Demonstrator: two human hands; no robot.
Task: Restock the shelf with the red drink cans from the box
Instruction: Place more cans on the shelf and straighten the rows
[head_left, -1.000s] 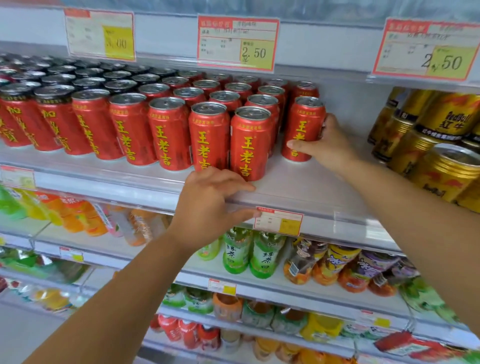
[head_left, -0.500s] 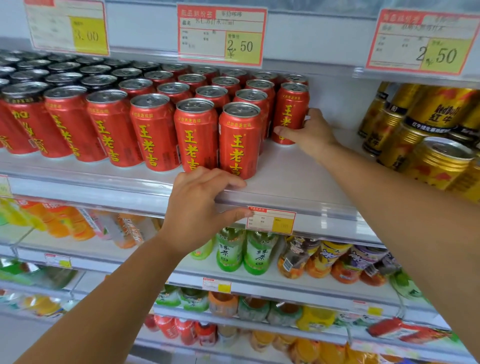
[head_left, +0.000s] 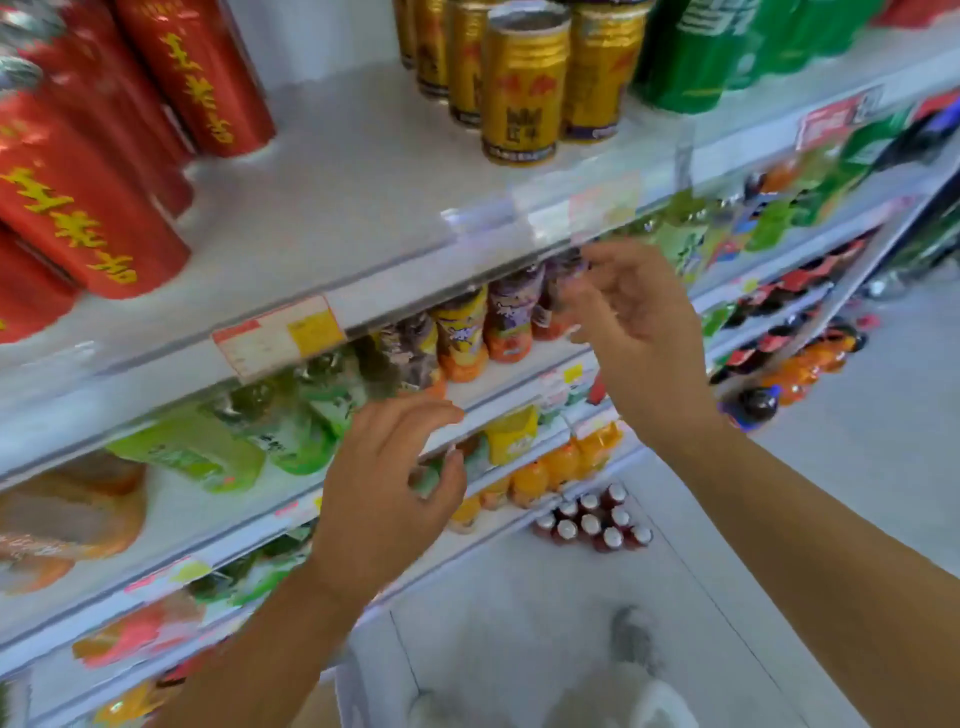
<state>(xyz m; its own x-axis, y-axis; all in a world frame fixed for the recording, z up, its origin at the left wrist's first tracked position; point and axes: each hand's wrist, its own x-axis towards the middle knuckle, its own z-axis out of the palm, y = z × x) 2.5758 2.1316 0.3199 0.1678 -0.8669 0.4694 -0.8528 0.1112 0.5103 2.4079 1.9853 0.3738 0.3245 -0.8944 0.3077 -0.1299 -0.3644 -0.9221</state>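
Red drink cans (head_left: 78, 208) with yellow lettering stand in rows at the left of the white shelf (head_left: 322, 208). The frame is blurred by motion. My left hand (head_left: 384, 483) hangs in front of the lower shelves, fingers curled and apart, holding nothing. My right hand (head_left: 639, 332) is also off the shelf, below its front edge, fingers spread and empty. The box is not in view.
Gold cans (head_left: 524, 88) and green cans (head_left: 691, 57) stand to the right on the same shelf. Lower shelves hold green and orange bottles (head_left: 462, 348). A pack of red-capped bottles (head_left: 592, 519) sits on the floor below.
My right hand has let go of the red can at the back of the shelf and pulled away. My left hand has left the shelf edge. The view has swung right and downward.
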